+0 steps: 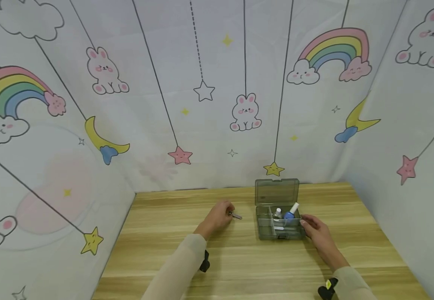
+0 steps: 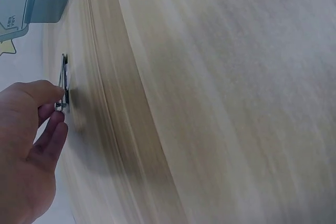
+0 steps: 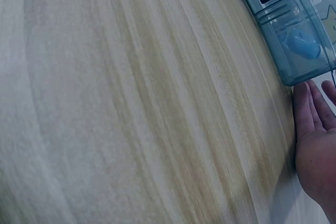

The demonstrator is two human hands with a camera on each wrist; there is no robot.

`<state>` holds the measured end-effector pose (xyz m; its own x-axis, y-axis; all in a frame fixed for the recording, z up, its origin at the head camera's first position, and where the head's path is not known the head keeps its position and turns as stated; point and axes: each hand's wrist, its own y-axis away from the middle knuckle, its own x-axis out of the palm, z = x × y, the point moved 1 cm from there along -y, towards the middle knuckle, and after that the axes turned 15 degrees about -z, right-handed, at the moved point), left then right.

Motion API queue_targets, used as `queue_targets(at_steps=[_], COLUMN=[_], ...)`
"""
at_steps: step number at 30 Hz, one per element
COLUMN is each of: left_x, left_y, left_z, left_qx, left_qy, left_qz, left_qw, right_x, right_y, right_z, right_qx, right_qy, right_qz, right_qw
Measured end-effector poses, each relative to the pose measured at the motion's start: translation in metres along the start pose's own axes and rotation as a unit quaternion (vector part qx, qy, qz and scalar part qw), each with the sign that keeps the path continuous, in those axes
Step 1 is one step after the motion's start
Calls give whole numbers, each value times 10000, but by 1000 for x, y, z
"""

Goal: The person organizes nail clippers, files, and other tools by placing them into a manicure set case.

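Observation:
My left hand (image 1: 221,214) pinches a small metal nail clipper (image 1: 236,215) between thumb and fingers, low over the table to the left of the box. In the left wrist view the nail clipper (image 2: 64,77) points away from the fingertips. A translucent grey-green divided box (image 1: 265,231) stands with its lid (image 1: 277,192) raised at the back. Inside it are a blue nail polish bottle (image 1: 290,213) with a white cap, a clear white-capped bottle (image 1: 277,214) and a slim white item (image 1: 279,228). My right hand (image 1: 317,235) touches the box's right side with extended fingers.
The wood-grain table (image 1: 254,266) runs back to a white cloth (image 1: 217,125) printed with rabbits, stars and rainbows. The cloth also stands along the left and right sides. A dark wrist device (image 1: 204,261) sits at the left cuff.

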<state>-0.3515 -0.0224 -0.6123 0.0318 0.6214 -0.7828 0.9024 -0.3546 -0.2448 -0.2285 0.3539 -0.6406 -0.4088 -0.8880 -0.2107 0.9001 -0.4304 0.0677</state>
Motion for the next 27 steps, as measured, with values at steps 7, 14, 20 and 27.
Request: queue_targets(at_steps=[7, 14, 20, 27], left_x=[5, 0, -11, -23], left_y=[1, 2, -2, -9], left_z=[4, 9, 7, -15], left_qx=[-124, -297, -254, 276], left_qy=[-22, 245, 566, 719], left_qz=[30, -52, -166, -281], left_qw=[9999, 9992, 9979, 9966], right_x=[1, 0, 0, 0], right_y=[0, 0, 0, 1], right_z=[0, 0, 2, 2], right_qx=[22, 12, -13, 2], right_qy=[47, 34, 76, 98], right_qz=[-23, 8, 30, 26], right_qw=[10000, 10000, 10000, 9999])
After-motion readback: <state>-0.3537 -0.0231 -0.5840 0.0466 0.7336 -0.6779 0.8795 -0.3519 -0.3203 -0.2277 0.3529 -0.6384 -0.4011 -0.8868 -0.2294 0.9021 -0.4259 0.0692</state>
